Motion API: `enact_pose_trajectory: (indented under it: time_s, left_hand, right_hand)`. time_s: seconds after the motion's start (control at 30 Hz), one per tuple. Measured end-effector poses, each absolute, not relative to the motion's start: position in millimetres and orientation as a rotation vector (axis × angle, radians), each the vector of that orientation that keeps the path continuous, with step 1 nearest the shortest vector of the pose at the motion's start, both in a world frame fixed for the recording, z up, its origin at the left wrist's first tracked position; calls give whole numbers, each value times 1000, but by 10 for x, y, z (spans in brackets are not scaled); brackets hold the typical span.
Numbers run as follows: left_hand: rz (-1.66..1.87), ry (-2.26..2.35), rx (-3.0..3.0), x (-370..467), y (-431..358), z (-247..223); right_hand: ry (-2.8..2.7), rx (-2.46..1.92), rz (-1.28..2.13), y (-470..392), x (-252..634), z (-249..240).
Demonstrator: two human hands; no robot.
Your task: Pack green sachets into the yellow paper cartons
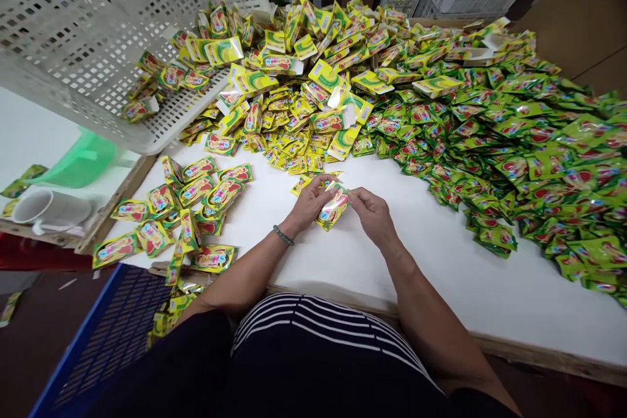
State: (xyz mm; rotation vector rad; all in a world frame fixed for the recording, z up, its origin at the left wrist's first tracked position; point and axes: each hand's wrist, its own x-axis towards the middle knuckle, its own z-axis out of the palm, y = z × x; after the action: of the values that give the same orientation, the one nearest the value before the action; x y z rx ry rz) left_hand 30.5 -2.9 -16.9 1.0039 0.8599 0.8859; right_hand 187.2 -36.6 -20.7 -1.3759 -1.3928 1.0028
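Between both hands, above the white tabletop, is a small yellow-green candy box [334,208] with a printed front. My left hand [309,204] is closed round its left side, with the thumb across the upper part. My right hand [371,210] pinches at its upper right corner; whether those fingertips also hold something small is hidden. Just behind the left fingers lie a few small yellow sachets [300,184]. Farther back is a heap of yellow sachets [294,121], and flattish yellow boxes [323,75] are piled behind it.
Green sachets [490,137] cover the table's right side. Filled boxes [196,189] lie scattered at the left. A tilted white crate [161,134] rises at the back left. Beside it are a white mug [53,208] and a green scoop-like piece [85,160]. Below the edge is a blue crate [105,333].
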Motion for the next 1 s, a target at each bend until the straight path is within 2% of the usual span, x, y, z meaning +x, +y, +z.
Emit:
enact_pose_trajectory:
  time_s: [0.3,0.63,0.87,1.0]
  left_hand:
    - [984,931,937,309,-27,-164]
    - [942,941,1018,299,-28,-125]
    - [973,922,1002,256,-33,-98]
    - [968,928,970,228,-22,-119]
  right_hand:
    - [-1356,-1343,1045,-354,1920,-198]
    - [-1008,-1326,1269,-275,1967,-293]
    - [-1143,-1228,1337,-308,2046,-286]
    - [-1303,-1227,1196,-331,2038,-268]
